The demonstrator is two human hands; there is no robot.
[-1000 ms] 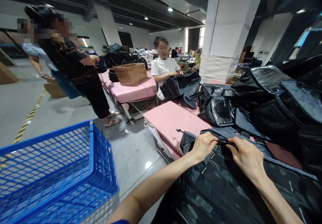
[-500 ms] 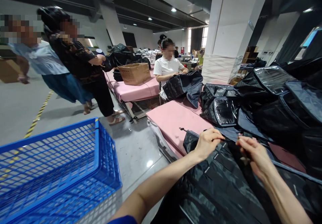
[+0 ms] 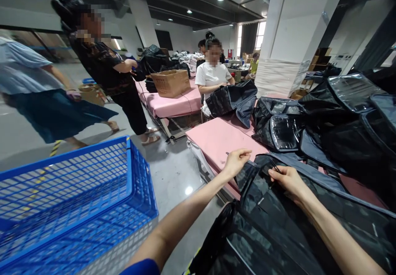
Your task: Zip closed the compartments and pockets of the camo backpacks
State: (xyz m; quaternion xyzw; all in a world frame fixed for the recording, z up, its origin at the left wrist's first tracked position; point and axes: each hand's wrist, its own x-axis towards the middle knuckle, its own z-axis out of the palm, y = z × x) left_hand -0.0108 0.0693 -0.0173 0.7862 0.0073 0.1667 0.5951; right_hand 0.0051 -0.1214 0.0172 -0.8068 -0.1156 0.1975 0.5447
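Note:
A large black bag with a grey-blue zipper edge lies in front of me on the pink table. My left hand is closed in a pinch on the bag's far corner, near a small zipper pull. My right hand is closed on the bag's upper edge, pinching a thin black zipper pull or strap. Both forearms reach across the bag from the bottom of the view.
A blue plastic crate stands at my left. Several black bags are piled on the table at the right. A seated person in white handles a dark bag. Two people stand or walk in the aisle beside a cardboard box.
My left hand has slid left to the bag's corner and my right hand has shifted left and lower along the edge. A person in light blue has walked closer at the left.

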